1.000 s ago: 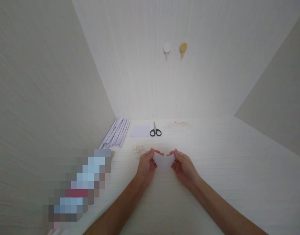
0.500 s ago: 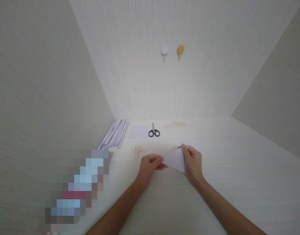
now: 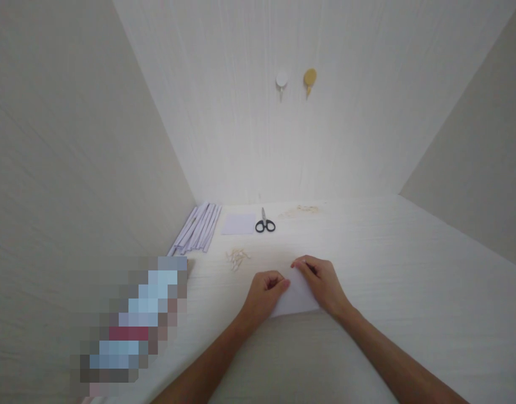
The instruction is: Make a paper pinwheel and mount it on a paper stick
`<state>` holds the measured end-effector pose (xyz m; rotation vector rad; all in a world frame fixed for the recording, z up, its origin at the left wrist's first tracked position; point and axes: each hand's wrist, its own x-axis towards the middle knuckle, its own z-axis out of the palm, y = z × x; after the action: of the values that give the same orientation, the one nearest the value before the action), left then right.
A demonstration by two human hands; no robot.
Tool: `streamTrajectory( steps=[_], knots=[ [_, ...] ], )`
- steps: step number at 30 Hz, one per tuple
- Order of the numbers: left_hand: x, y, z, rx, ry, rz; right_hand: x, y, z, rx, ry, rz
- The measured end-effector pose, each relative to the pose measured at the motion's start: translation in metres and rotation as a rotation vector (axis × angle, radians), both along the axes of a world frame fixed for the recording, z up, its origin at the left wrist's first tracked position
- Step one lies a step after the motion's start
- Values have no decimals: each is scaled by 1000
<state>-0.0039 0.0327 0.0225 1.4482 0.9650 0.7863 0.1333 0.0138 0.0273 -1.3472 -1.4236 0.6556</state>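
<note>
Your hands on paper sheet (image 3: 295, 297), table (image 3: 409, 292) centre; clips (image 3: 237, 259) behind-left; scissors (image 3: 265, 223) right of square sheet (image 3: 239, 223); folded strips (image 3: 197, 228) leftmost.

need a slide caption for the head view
Both hands, left hand and right hand, press a white paper flat on the table.

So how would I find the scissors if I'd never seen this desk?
Look to the far edge of the white table, where it meets the back wall under the two round hooks. The scissors lie there, just right of a pale paper square. They are the only dark thing: black handles, blades pointing at the wall.
</note>
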Motion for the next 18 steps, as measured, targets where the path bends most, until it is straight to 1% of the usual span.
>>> streamTrajectory(
  steps=[2,4,5,7,8,9,10,12,15,18],
  knots=[
    [-1,1,-1,19,20,8,5,2,1,-1,-2,-5],
    [-2,1,-2,46,56,15,17,6,2,21,14,-57],
    [-3,1,-3,65,79,17,26,7,3,43,25,-121],
    [-5,1,-5,104,122,8,47,10,4,105,51,-293],
    [-5,1,-5,116,136,-1,56,11,5,118,49,-356],
    [-6,2,-6,119,140,-8,63,12,5,109,41,-380],
    [-6,2,-6,111,134,-6,68,12,5,97,33,-380],
    [-5,4,-6,72,91,27,66,11,4,63,9,-307],
    [-3,6,-6,11,0,73,46,7,1,14,-45,-146],
    [-2,4,-5,7,-21,14,24,2,-1,9,-82,-34]
  ],
)
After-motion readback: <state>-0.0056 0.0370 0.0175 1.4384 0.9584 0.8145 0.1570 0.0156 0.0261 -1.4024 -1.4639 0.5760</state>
